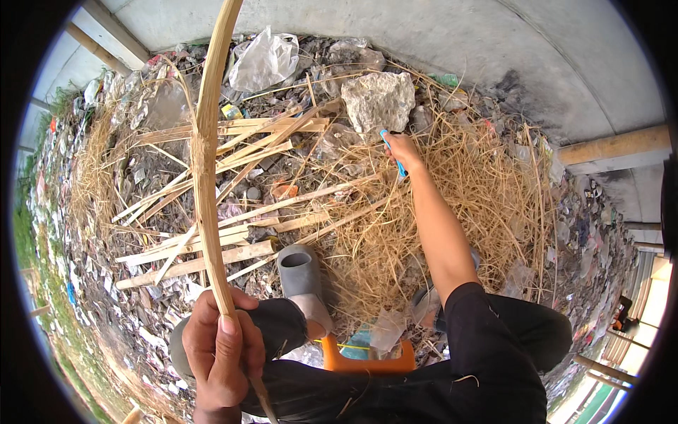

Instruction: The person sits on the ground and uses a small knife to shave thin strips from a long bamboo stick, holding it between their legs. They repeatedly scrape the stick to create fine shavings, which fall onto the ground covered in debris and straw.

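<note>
My left hand [224, 346] is closed around the lower part of a long bamboo strip [205, 155]. The strip stands nearly upright before me, runs past the top of the view, and has a rough knot partway up. A thin tail of it pokes out below my fist. Farther out on the right, my right hand [405, 151] grips a slim blue tool [402, 169]; its exact kind is hard to make out. That hand is just in front of a pale rough rock [378, 100], above a heap of thin bamboo shavings [452, 212].
Several split bamboo strips [201, 265] lie to the left of the shavings. Grey clogs [300, 272] are on my feet, and an orange plastic stool [371, 364] is under me. Litter covers the ground, with a clear plastic bag [265, 60] near the grey wall [452, 35].
</note>
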The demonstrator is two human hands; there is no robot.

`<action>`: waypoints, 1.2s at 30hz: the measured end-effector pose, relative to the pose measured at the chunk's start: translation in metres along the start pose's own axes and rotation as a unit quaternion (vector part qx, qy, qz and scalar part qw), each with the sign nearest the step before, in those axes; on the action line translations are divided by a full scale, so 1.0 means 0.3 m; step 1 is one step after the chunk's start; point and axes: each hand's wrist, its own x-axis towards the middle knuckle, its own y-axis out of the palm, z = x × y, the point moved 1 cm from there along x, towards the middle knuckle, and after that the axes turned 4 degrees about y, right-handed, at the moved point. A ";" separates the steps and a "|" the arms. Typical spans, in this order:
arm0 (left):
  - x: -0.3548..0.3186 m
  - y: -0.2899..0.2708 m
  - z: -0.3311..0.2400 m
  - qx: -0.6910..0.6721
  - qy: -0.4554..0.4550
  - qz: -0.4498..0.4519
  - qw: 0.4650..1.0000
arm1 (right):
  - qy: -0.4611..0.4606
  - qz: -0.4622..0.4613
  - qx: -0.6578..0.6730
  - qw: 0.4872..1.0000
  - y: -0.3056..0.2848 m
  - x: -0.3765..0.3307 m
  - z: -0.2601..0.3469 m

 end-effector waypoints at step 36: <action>-0.023 -0.017 0.037 -0.041 0.012 -0.075 0.996 | 0.081 -0.017 -0.073 0.994 0.024 0.049 0.119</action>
